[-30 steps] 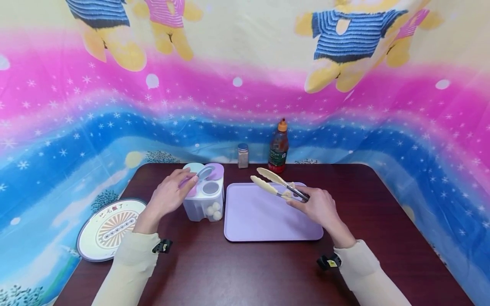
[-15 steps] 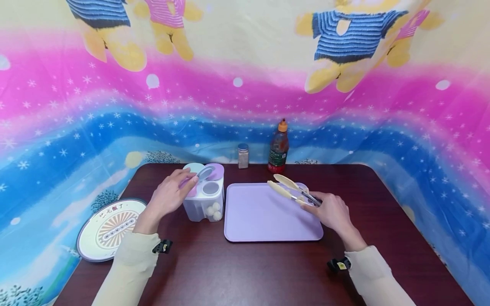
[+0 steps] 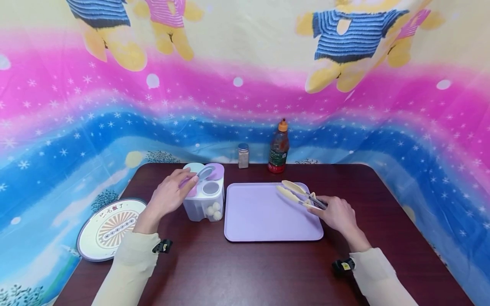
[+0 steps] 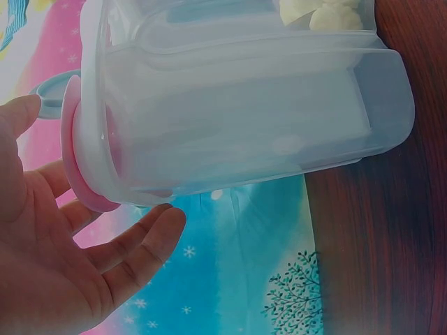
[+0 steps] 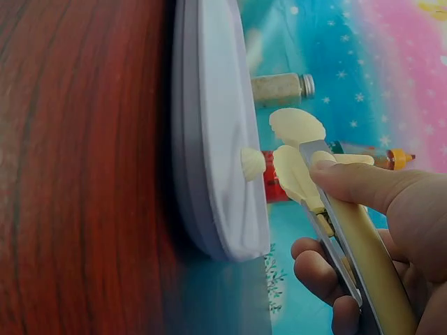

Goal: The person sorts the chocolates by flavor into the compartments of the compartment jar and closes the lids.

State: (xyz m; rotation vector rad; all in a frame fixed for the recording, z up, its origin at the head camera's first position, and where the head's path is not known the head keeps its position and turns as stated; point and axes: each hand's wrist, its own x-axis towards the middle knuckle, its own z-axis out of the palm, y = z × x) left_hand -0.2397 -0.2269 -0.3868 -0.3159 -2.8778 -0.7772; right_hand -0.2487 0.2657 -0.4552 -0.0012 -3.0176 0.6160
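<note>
My left hand is at a clear multi-compartment container, its thumb on a raised grey-blue flip lid. Its other fingers lie spread around the pink lid in the left wrist view. Beneath the lifted lid is a round opening; white bun-like pieces sit low inside. My right hand grips metal tongs with cream tips, held over the lilac tray's right side. The tips stand apart, with nothing between them. In the right wrist view a small pleated white piece rests on the tray.
A sauce bottle with an orange cap and a small seasoning jar stand at the table's back edge. A patterned plate lies at the left edge. Printed cloth hangs around the dark wooden table.
My right hand has moved right and slightly toward me with the tongs, bringing their tips from the tray's back middle to its right side. The left hand stays at the lid.
</note>
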